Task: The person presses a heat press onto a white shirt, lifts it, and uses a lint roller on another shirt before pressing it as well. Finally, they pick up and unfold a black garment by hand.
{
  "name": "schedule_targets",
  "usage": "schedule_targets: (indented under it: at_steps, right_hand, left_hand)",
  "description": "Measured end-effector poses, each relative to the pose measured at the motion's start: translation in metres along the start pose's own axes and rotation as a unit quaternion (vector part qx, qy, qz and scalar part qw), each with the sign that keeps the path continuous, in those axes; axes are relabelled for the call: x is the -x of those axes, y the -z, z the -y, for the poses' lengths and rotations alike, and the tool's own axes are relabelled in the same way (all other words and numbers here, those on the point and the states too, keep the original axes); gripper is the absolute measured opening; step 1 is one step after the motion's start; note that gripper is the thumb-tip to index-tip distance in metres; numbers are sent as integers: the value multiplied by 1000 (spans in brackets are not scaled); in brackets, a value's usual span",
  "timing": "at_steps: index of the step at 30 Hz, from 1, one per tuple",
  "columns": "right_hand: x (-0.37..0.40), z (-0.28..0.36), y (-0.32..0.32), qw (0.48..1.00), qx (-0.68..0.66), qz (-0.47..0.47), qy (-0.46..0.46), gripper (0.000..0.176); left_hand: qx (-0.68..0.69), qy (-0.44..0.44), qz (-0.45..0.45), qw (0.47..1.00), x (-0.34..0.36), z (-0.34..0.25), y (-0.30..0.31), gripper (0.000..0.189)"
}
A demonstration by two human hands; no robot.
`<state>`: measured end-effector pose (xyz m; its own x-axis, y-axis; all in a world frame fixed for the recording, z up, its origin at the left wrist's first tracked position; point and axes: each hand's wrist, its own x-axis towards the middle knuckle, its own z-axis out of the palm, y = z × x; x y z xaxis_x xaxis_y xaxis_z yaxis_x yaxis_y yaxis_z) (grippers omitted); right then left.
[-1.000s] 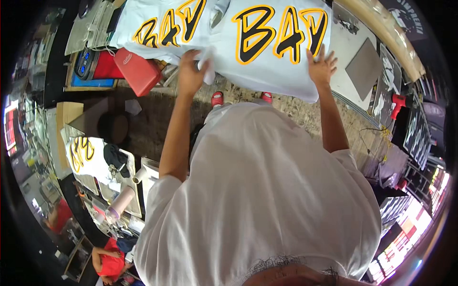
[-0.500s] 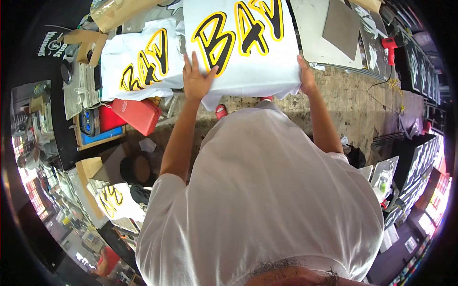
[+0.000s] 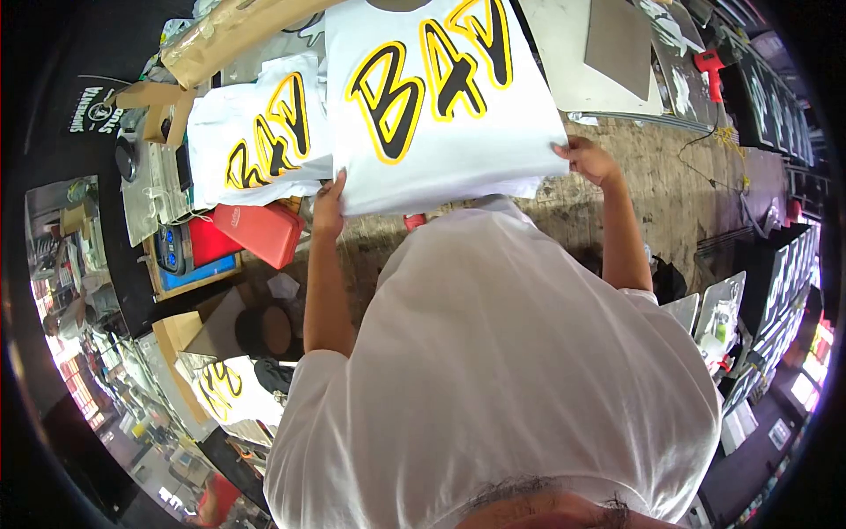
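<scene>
A white T-shirt (image 3: 493, 145) printed "BAD" in black with a yellow outline lies flat in front of me, its neckline at the top edge of the view. My left hand (image 3: 329, 210) pinches its near left corner between thumb and fingers. At the right edge, my right hand (image 3: 589, 161) grips the cloth the same way, thumb on top. Left of it rests a pile of white shirts (image 3: 211, 141) bearing the same print, the top one folded. More white cloth shows under the near hem of the held shirt.
A red case (image 3: 264, 231) lies at the left below the shirt pile. Brown paper rolls (image 3: 238, 40) stretch across the back left. Flat boards (image 3: 617, 53) and a red heat gun (image 3: 710, 70) are at the back right. Another printed shirt (image 3: 233, 392) sits lower left.
My left hand was spread flat on the shirt's left side and now pinches its near corner. The shirt's near edge has come closer to me, and its neckline now shows. My right hand has moved slightly outward.
</scene>
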<state>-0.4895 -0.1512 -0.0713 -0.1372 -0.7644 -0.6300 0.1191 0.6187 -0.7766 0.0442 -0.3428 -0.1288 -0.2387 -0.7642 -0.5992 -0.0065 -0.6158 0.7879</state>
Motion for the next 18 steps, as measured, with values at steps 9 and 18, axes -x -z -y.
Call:
schedule_targets:
  at_steps: [9, 18]
  right_hand:
    - [8, -86, 8, 990, -50, 101, -90, 55]
    - [-10, -133, 3, 913, 182, 176, -321, 46]
  left_hand:
    - [-9, 105, 43, 994, 50, 90, 35, 44]
    - [-186, 191, 129, 955, 59, 130, 53, 46]
